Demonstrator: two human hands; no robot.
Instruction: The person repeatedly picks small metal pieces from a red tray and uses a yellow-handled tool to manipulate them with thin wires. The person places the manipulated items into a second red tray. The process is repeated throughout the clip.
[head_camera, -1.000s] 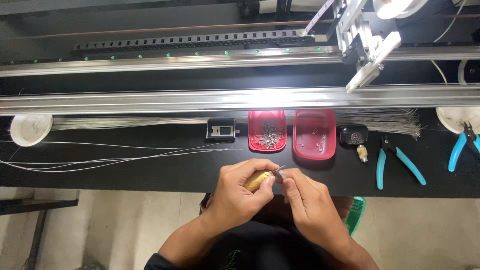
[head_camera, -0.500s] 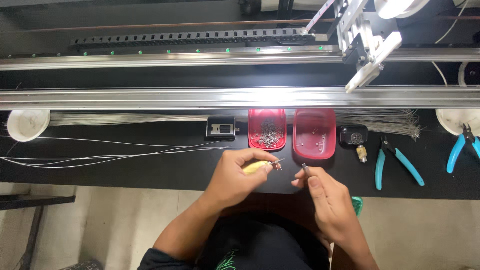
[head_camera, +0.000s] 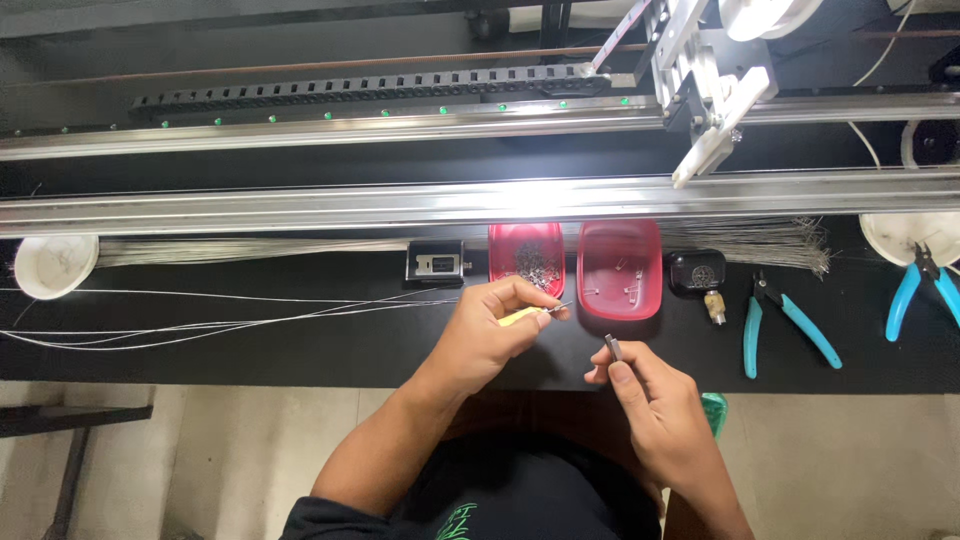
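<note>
While a small grey metal piece (head_camera: 611, 347) stands upright, pinched in the right hand (head_camera: 655, 410) over the bench (head_camera: 300, 350) edge, the left hand (head_camera: 490, 335) grips a yellow-handled tool (head_camera: 527, 315) just left of it; two red trays (head_camera: 620, 270) sit behind.

Two red trays (head_camera: 620, 268), blue-handled pliers (head_camera: 790, 325), a yellow-handled tool (head_camera: 522, 316), black bench (head_camera: 300, 350).

Place: industrial workshop, wire-assembly bench
Machinery: long aluminium rails (head_camera: 400, 205); black cable chain (head_camera: 350, 90); white carriage head (head_camera: 705, 90)
Bench: black worktop (head_camera: 250, 350); bundled fine wires (head_camera: 200, 320)
Tools: blue-handled cutters (head_camera: 785, 325); two red parts trays (head_camera: 620, 270)
</note>
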